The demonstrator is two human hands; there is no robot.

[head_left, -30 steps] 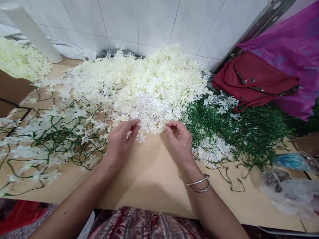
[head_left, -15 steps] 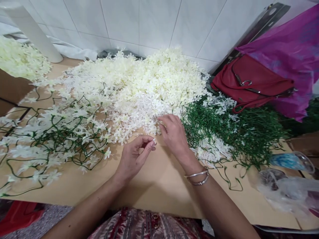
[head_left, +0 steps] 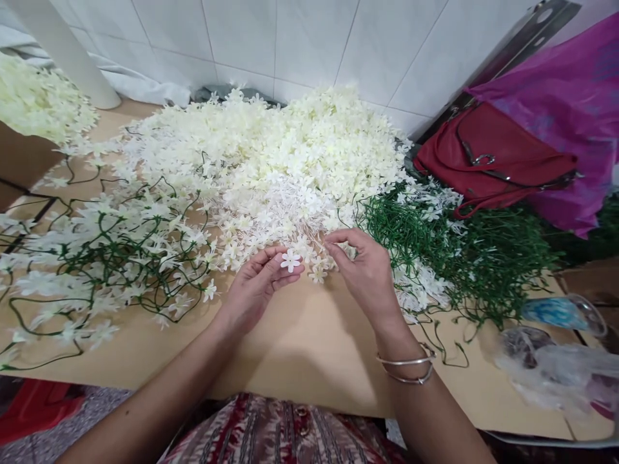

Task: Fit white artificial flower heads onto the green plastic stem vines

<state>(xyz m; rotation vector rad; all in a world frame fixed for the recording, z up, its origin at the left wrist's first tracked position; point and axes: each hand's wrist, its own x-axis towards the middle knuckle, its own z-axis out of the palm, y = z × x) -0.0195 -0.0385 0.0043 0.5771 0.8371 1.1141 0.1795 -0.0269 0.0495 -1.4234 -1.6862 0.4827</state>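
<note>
A small white artificial flower [head_left: 291, 260], its petals spread, is pinched between the thumb and fingers of my left hand [head_left: 256, 287]. To its right my right hand [head_left: 370, 274] is closed, thumb against forefinger, over the near edge of the loose blossoms; whatever lies between those fingertips is too small to make out. Beyond both hands rises a heap of cream artificial blossoms [head_left: 329, 138], with thin white stalks [head_left: 290, 203] at its front. Green plastic stems [head_left: 406, 225] lie in a tangle beyond my right wrist. White flowers on green stems [head_left: 116, 258] are spread at the left.
A red handbag [head_left: 512, 151] and a purple plastic bag [head_left: 565, 96] are at the right rear. Clear plastic bags [head_left: 551, 374] lie near the right edge of the table [head_left: 309, 348]. A white roll [head_left: 72, 58] stands back left, against the tiled wall [head_left: 309, 38].
The flower in my left hand now faces up and shows its petals. My right hand has shifted right, and its thumb and forefinger have come together.
</note>
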